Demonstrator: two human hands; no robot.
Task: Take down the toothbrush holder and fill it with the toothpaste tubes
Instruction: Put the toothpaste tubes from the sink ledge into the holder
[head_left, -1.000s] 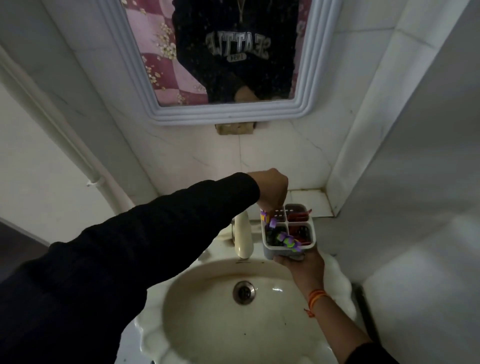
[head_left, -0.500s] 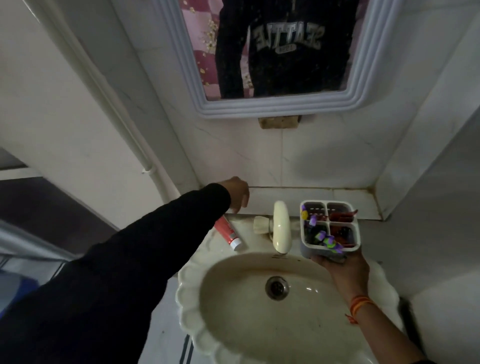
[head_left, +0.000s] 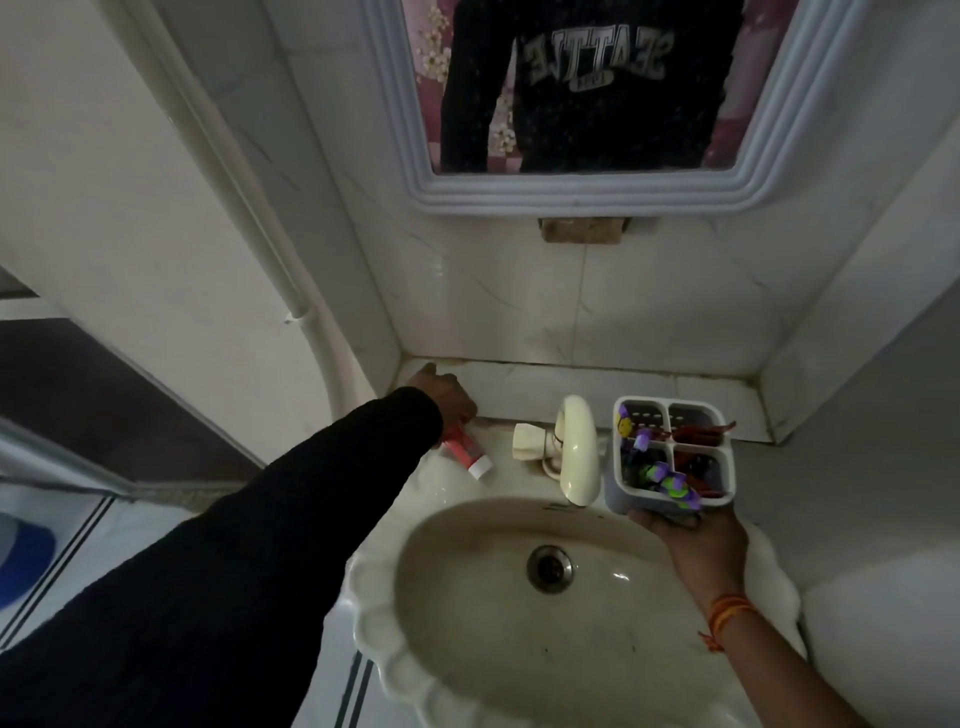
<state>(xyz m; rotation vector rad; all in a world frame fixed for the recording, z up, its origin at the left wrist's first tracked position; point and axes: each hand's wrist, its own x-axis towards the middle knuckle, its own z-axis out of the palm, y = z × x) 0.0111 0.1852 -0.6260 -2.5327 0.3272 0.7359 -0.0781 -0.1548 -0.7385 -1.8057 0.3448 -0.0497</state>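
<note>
Fingers of the left hand (head_left: 445, 400) close on the toothpaste tube (head_left: 466, 453); right hand (head_left: 691, 535) grips the toothbrush holder (head_left: 670, 457).

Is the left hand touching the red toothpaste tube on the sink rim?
Touching. The head view shows the left hand lying over the far end of the red toothpaste tube, no gap between them; whether it grips is hidden.

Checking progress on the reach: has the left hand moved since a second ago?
Yes. The left hand left the holder, crossed to the faucet's far side, and now rests on the red toothpaste tube.
</note>
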